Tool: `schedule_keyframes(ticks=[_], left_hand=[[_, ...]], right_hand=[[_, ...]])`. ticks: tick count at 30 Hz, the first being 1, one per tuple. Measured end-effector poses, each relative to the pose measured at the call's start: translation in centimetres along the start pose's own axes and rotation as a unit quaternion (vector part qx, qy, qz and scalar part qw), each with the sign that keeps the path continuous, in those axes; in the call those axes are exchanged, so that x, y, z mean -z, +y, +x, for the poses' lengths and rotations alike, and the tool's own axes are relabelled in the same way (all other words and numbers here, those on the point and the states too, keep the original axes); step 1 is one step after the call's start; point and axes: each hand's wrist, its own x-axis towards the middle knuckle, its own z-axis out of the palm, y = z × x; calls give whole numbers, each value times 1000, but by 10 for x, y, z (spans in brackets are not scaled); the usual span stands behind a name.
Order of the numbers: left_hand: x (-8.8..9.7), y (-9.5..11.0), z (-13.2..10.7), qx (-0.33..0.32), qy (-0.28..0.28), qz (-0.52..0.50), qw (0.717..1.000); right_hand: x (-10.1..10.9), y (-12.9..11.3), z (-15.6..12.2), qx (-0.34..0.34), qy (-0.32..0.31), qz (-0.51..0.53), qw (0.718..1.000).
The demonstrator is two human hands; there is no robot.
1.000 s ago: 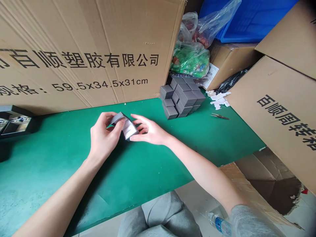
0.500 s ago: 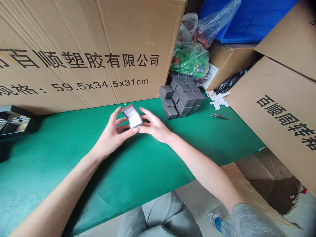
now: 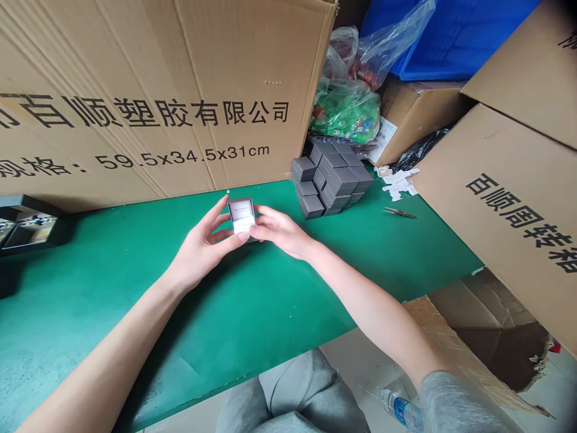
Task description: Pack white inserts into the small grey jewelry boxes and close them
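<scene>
1. Where the floor shows nearest, at right, a plastic water bottle [image 3: 401, 409] lies beside flattened cardboard [image 3: 455, 343].
2. Left hand [image 3: 201, 249]: narrow, curled around the near left of the jewellery box.
3. Right hand [image 3: 282, 231]: narrow, fingertips against the box's right side.
4. Dark grey jewellery box [image 3: 241, 215]: open, with a white insert [image 3: 243, 225], held between both hands above the green mat [image 3: 270, 300]. It should handle as light and stiff, its smooth covering perhaps slippery. Take hold by the base sides, not the lid.
5. Farther right on the mat: metal tweezers [image 3: 400, 213].
6. Farther still: stacked grey boxes [image 3: 329, 180], against a printed carton [image 3: 144, 108].
</scene>
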Motion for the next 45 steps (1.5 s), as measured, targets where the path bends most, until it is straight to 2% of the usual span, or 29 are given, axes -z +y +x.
schedule_keyframes(ticks=[7,13,17,30,37,45], left_hand=[[-1,-2,0,7,22,9,1000],[1,-4,2,-25,17,9,1000],[3,-4,2,-21,19,18,999],[-3,-3,-3,-27,32,4,999],[-4,-7,-3,-20,39,6,999],[-3,-11,-2,-26,45,1,999]], right_hand=[[-1,0,0,8,12,-12,1000],[5,3,-1,21,-31,-6,999],[7,3,0,21,-48,-8,999],[4,4,-2,12,-20,-7,1000],[2,3,-2,-9,17,-25,1000],[3,5,-3,16,-3,-4,1000]])
